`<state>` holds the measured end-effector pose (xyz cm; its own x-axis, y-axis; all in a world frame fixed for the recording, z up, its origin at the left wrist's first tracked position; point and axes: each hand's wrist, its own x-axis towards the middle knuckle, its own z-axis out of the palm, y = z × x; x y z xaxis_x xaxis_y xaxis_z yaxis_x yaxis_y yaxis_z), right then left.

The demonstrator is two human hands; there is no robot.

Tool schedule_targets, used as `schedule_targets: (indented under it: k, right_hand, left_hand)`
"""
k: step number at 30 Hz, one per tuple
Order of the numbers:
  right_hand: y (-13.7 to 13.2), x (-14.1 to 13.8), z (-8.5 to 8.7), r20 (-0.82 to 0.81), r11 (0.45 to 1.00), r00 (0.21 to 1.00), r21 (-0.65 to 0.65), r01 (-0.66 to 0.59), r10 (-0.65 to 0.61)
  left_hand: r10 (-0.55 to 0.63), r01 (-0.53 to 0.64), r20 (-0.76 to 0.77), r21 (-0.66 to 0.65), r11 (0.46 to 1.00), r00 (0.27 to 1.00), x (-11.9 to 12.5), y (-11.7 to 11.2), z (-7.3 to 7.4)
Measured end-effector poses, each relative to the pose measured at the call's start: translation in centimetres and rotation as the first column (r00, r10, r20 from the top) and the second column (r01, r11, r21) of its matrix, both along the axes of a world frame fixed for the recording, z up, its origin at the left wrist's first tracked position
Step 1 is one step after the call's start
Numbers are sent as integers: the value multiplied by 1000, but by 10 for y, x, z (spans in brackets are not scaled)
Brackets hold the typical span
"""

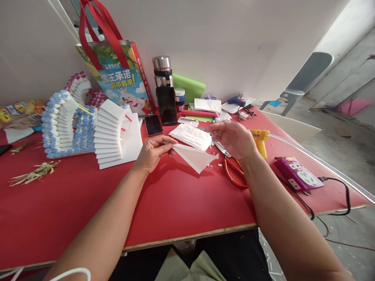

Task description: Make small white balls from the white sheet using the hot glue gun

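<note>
A thin white sheet of paper (195, 156), folded to a point, hangs slanting just above the red table. My left hand (156, 152) pinches its left corner between thumb and fingers. The sheet's right end is free. To the right, my right hand (233, 140) is raised with fingers loosely bent and apart from the sheet; I make out nothing in it. Beneath that hand lies a pair of scissors with red handles (234, 178), partly hidden by the wrist. A stack of crinkled white paper (191, 136) lies just behind the sheet, with small white scraps around it.
Folded white paper pieces with blue ends (60, 125) stand at left beside a carrier bag (121, 78). Behind are a steel flask (162, 68) and two phones (154, 125). At right lie a yellow glue gun (260, 142) and a purple power strip (299, 173) with a cable.
</note>
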<state>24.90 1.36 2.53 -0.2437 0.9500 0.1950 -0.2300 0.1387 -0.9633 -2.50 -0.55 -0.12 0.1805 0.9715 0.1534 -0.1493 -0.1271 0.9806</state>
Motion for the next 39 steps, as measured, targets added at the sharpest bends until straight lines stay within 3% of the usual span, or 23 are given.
schedule_targets:
  k: [2, 6, 10, 18, 22, 25, 29, 33, 39]
  right_hand:
    - [0, -5, -3, -40, 994, 999, -111, -11, 7]
    - [-11, -32, -12, 9, 915, 958, -300, -269, 285]
    - [-23, -48, -17, 164, 853, 858, -305, -425, 486]
    - [-17, -47, -25, 366, 915, 849, -283, -289, 381]
    - [-16, -51, -28, 471, 957, 840, -233, -174, 268]
    - [-16, -51, -29, 512, 969, 824, -173, -176, 242]
    - [-16, -49, -29, 517, 960, 813, -219, -176, 268]
    - [-18, -50, -23, 465, 940, 842, -317, -130, 273]
    - [-20, -48, -17, 241, 819, 881, -523, -235, 407]
  left_hand:
    - [-57, 61, -88, 42, 997, 994, 4, -5, 4]
    - [-153, 177, -255, 73, 982, 955, 17, -15, 10]
    - [-170, 195, -277, 68, 978, 946, 21, -16, 12]
    - [-126, 136, -320, 9, 991, 939, 20, -9, 1]
    - [-78, 99, -378, 37, 994, 922, 20, -6, -7]
    - [-81, 143, -476, 97, 985, 876, 19, -5, -9]
    - [3, 237, -650, 282, 930, 760, 18, -6, -10]
    - [80, 316, -744, 375, 872, 663, 18, -7, -10]
    - [146, 405, -805, 435, 804, 574, 18, -10, -7]
